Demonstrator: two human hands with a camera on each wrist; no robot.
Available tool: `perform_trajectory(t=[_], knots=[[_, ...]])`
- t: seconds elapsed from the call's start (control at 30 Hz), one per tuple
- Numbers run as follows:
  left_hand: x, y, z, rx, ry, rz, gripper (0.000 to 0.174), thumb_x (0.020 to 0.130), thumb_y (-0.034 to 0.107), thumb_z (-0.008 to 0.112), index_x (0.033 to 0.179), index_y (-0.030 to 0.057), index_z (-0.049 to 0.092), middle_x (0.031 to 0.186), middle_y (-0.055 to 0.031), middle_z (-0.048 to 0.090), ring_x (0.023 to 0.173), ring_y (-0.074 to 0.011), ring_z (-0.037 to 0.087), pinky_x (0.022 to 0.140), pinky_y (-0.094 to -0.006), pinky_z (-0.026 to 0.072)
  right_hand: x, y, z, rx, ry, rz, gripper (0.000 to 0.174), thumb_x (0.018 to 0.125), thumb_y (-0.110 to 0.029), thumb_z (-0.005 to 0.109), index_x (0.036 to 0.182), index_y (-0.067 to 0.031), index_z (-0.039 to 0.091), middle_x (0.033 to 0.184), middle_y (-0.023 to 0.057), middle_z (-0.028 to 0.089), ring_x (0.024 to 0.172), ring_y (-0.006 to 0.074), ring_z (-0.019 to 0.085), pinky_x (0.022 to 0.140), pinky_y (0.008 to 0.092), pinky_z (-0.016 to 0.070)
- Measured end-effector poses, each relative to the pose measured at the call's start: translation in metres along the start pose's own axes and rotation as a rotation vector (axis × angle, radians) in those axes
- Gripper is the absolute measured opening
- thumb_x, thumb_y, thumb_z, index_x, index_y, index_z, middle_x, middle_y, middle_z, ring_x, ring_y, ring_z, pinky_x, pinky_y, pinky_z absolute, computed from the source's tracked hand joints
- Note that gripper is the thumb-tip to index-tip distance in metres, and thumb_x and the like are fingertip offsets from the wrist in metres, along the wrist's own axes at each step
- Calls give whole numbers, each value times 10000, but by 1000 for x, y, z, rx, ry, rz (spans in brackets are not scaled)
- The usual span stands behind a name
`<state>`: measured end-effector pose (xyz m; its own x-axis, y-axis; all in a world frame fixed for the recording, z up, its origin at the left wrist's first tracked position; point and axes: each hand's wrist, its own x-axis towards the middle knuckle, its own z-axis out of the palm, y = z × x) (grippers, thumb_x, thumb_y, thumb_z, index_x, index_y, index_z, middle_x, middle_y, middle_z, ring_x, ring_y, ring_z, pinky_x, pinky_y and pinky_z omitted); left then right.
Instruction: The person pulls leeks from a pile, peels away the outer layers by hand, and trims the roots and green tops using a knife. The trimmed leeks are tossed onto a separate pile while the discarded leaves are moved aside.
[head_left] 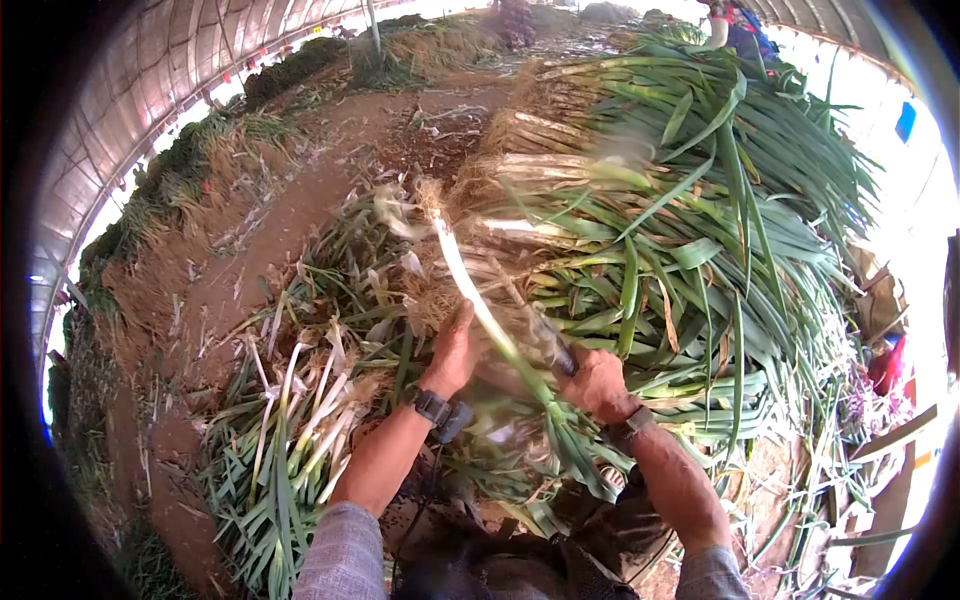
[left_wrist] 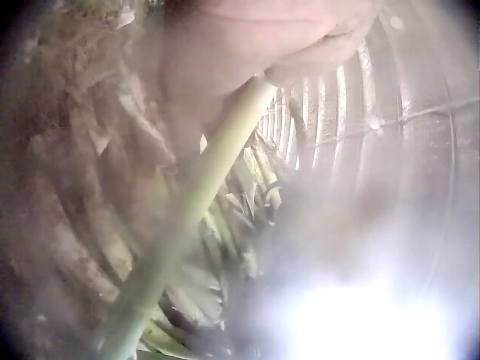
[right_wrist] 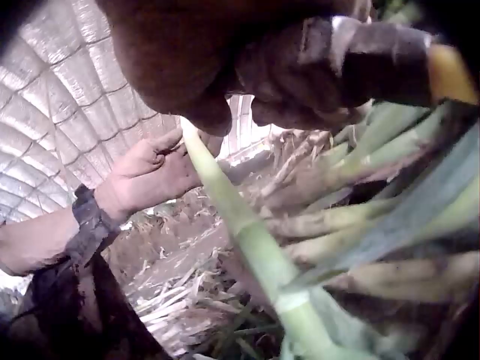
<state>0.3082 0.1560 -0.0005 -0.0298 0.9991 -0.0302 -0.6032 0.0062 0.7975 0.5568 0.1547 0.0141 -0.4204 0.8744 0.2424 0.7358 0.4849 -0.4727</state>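
Note:
My left hand (head_left: pixel 455 352) grips a single long leek (head_left: pixel 462 272) by its pale stalk. The roots point away from me and the green leaves droop toward my lap. In the left wrist view, the fingers (left_wrist: pixel 277 45) bend over the stalk. My right hand (head_left: pixel 597 385) holds a knife by its dark handle (head_left: pixel 567 361); the blade (head_left: pixel 527 315), blurred, slants up and left close beside the leek. Wrapping and a yellow end show on the handle in the right wrist view.
A big heap of leeks (head_left: pixel 680 210) lies to the right, roots toward the middle. At lower left rests a smaller pile of leeks (head_left: pixel 310 420). Loose trimmings (head_left: pixel 370 255) and brown soil (head_left: pixel 270 240) stretch ahead under a curved greenhouse roof (head_left: pixel 120 110). People stand far off.

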Motion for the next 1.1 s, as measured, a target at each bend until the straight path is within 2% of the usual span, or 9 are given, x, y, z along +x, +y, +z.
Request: perform_trajectory(t=[0.1, 0.17, 0.23, 0.63, 0.77, 0.83, 0.93, 0.97, 1.1], knots=[[-6, 3, 10, -57, -41, -14, 459, 915, 438, 629, 1177, 72, 542, 1074, -86, 636, 984, -223, 617, 888, -401, 514, 1, -2, 0, 15, 88, -183, 328, 784, -322, 686, 962, -50, 639, 694, 199, 647, 670, 395, 645, 627, 498, 514], [-10, -4, 3, -98, -56, -27, 452, 919, 429, 626, 1178, 69, 543, 1077, -92, 641, 979, -230, 620, 894, -406, 511, -1, -6, 0, -31, 41, -96, 337, 783, -341, 687, 943, -49, 632, 700, 196, 649, 673, 396, 647, 624, 496, 515], [-5, -15, -15, -95, -91, -67, 506, 917, 432, 625, 1266, 85, 506, 1195, -94, 585, 1134, -277, 558, 969, -460, 458, -1, -8, -8, 36, 23, -27, 356, 780, -360, 693, 943, -50, 630, 698, 193, 649, 670, 400, 645, 620, 494, 514], [-64, -10, 21, 45, -120, -204, 572, 927, 489, 579, 1326, 91, 482, 1260, -76, 556, 1192, -261, 520, 1013, -463, 417, -18, -17, -21, 134, 28, -121, 345, 790, -361, 677, 792, -18, 638, 689, 221, 635, 668, 413, 632, 620, 489, 508], [-78, -21, 28, 22, -116, -126, 545, 916, 501, 586, 1275, 96, 524, 1273, -83, 562, 1175, -249, 531, 1004, -456, 427, -23, -18, -30, 158, 115, -258, 383, 778, -389, 697, 789, -9, 650, 695, 216, 638, 667, 401, 635, 619, 484, 505], [-72, -28, 18, -4, -61, -30, 497, 909, 500, 593, 1210, 105, 562, 1199, -96, 612, 1121, -241, 563, 979, -447, 446, -28, -19, -47, 207, -57, -140, 400, 773, -405, 707, 795, -9, 655, 700, 217, 639, 665, 399, 634, 620, 481, 506], [-39, -19, -10, 0, 343, 175, 392, 942, 457, 559, 1028, 75, 588, 917, -92, 642, 909, -221, 620, 848, -404, 507, -34, 10, -39, 28, -203, -106, 428, 784, -432, 679, 873, -13, 672, 761, 220, 663, 718, 381, 659, 685, 467, 527], [-30, -1, -13, -66, 436, 284, 377, 956, 449, 540, 1010, 78, 582, 859, -80, 622, 866, -208, 608, 814, -394, 506, -36, 21, -34, -105, -336, -47, 469, 800, -461, 652, 947, -16, 689, 818, 218, 688, 758, 360, 682, 742, 454, 547], [-21, 122, -16, 25, 553, 527, 310, 1018, 370, 408, 988, 99, 558, 751, -73, 605, 617, -213, 620, 590, -391, 576, -51, 25, -48, -31, -341, -16, 438, 789, -432, 663, 855, 0, 687, 743, 252, 663, 719, 398, 669, 727, 476, 534]])
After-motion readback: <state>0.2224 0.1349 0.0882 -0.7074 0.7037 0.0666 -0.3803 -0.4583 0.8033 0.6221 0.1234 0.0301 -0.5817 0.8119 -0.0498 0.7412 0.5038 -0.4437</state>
